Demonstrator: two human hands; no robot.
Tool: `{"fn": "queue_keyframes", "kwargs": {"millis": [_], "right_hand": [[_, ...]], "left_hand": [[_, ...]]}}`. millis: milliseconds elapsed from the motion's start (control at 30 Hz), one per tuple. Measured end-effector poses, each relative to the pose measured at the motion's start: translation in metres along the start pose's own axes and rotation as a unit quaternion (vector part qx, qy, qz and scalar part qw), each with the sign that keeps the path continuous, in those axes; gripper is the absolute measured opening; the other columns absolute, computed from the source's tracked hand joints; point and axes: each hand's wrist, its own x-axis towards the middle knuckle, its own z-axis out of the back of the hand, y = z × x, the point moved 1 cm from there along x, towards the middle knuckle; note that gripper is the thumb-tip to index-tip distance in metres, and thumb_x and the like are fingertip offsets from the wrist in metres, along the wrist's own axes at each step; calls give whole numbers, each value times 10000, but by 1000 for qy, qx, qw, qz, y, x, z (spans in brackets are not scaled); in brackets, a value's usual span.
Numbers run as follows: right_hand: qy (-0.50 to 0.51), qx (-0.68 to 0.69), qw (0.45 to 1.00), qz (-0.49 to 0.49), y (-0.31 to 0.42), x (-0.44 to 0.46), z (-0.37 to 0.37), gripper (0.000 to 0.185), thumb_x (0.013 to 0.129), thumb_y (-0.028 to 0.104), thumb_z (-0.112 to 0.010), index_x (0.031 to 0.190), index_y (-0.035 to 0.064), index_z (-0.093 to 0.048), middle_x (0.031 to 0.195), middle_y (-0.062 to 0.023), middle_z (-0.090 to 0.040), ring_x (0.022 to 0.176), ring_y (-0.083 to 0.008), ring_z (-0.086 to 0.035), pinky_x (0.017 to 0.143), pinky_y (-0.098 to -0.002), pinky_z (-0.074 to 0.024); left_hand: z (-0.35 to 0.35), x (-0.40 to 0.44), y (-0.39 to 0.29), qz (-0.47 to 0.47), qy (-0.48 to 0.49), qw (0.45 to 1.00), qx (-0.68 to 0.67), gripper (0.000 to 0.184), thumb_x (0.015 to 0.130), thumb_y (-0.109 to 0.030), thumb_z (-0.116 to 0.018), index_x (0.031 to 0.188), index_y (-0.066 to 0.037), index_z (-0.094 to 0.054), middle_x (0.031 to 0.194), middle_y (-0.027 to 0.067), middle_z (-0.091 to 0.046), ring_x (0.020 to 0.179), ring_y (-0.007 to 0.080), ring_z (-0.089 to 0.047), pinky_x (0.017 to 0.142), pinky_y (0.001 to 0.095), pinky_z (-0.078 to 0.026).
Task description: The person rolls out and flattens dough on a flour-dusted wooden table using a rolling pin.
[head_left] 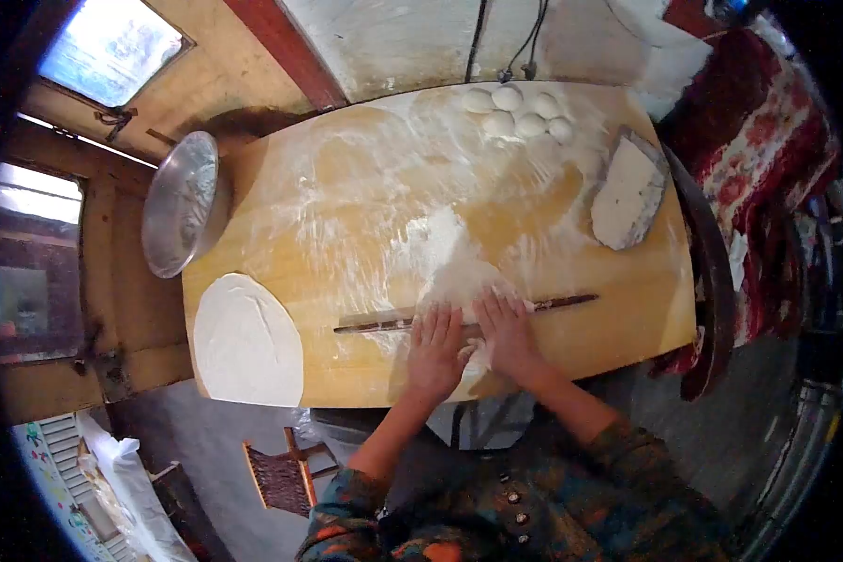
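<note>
The left hand [436,351] and right hand [506,330] are resting flat, fingers uncurled, over the rolling pin [567,303]; floured dough [470,279] is showing just beyond it, a dough round [248,342] is lying left of it, dough balls [499,124] are sitting well beyond it.

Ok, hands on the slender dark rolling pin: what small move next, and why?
Perhaps ease the rolling pin forward: your left hand and right hand lie over it, fingers extended, and the floury white dough disc reaches out ahead of it.

The floury table [365,248] bears dough balls [499,124], two dough sheets [248,342] and, apparently, bagged flour [626,192].
</note>
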Motion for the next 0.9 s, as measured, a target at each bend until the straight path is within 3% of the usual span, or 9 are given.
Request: {"fn": "queue_keyframes", "kwargs": {"millis": [67, 233, 333, 433, 500, 567, 633, 733, 900], "right_hand": [[-27, -33, 999, -8, -5, 35, 9, 646, 881, 292, -528, 1453, 63, -333, 1491, -180, -335, 1363, -358, -315, 1150, -540, -128], [-179, 53, 980, -67, -33, 141, 52, 590, 877, 238, -509, 1424, 57, -385, 1476, -198, -347, 1382, -381, -284, 1144, -563, -123], [-127, -14, 992, 23, -32, 88, 25, 566, 880, 238, -502, 1407, 54, -410, 1474, -207, -343, 1382, -396, -277, 1143, -560, -135], [-81, 83, 988, 97, -27, 36, -2, 570, 876, 256, -510, 1396, 41, -421, 1467, -213, -353, 1369, -402, -302, 1128, -577, -162], [-106, 108, 984, 98, -25, 40, -4, 577, 868, 254, -524, 1391, 33, -425, 1459, -215, -367, 1361, -399, -321, 1118, -585, -177], [-96, -58, 992, 61, -24, 112, 33, 578, 874, 269, -539, 1392, 41, -426, 1458, -217, -372, 1358, -392, -336, 1118, -564, -195], [-213, -44, 975, -45, -41, 169, 54, 577, 872, 287, -556, 1382, 46, -436, 1395, -210, -434, 1296, -386, -400, 1089, -536, -263], [-57, 61, 996, -40, -80, 182, 90, 599, 841, 192, -573, 1398, 47, -404, 1297, -188, -488, 1226, -355, -440, 1055, -520, -308], [-142, 17, 990, -2, -95, 122, 70, 499, 864, 198, -571, 1326, 41, -473, 1202, -177, -522, 1159, -359, -464, 1024, -513, -324]], "left_hand": [[-4, 31, 8, 25, -1, 1000, 9, 672, 895, -377, -558, 1448, -61, -339, 1496, 188, -328, 1392, 373, -274, 1121, 546, -199], [23, 145, 42, 55, -169, 980, 92, 738, 857, -424, -591, 1428, -21, -354, 1479, 194, -352, 1374, 368, -308, 1110, 566, -199], [15, 90, 32, 15, -73, 995, 63, 753, 844, -438, -598, 1435, -40, -355, 1491, 175, -345, 1382, 360, -304, 1112, 571, -190], [-7, -3, 15, 8, 59, 998, 37, 753, 858, -417, -582, 1459, -48, -318, 1513, 168, -314, 1402, 348, -280, 1127, 561, -158], [-28, 11, 32, 10, 47, 994, 93, 759, 874, -405, -570, 1472, -40, -279, 1520, 175, -298, 1408, 335, -275, 1130, 558, -150], [-6, 88, 60, 58, -45, 989, 129, 710, 906, -392, -537, 1476, -58, -277, 1537, 167, -266, 1407, 330, -277, 1125, 564, -158], [27, 156, 85, 97, -184, 971, 114, 620, 923, -369, -518, 1453, -104, -332, 1477, 168, -358, 1367, 337, -334, 1113, 562, -193], [68, 173, 101, 78, -103, 991, 46, 527, 926, -360, -521, 1388, -127, -422, 1340, 167, -473, 1289, 339, -410, 1082, 543, -253], [49, 127, 113, 58, -104, 988, 96, 445, 899, -316, -560, 1297, -128, -499, 1187, 154, -529, 1184, 348, -468, 1025, 515, -322]]}}
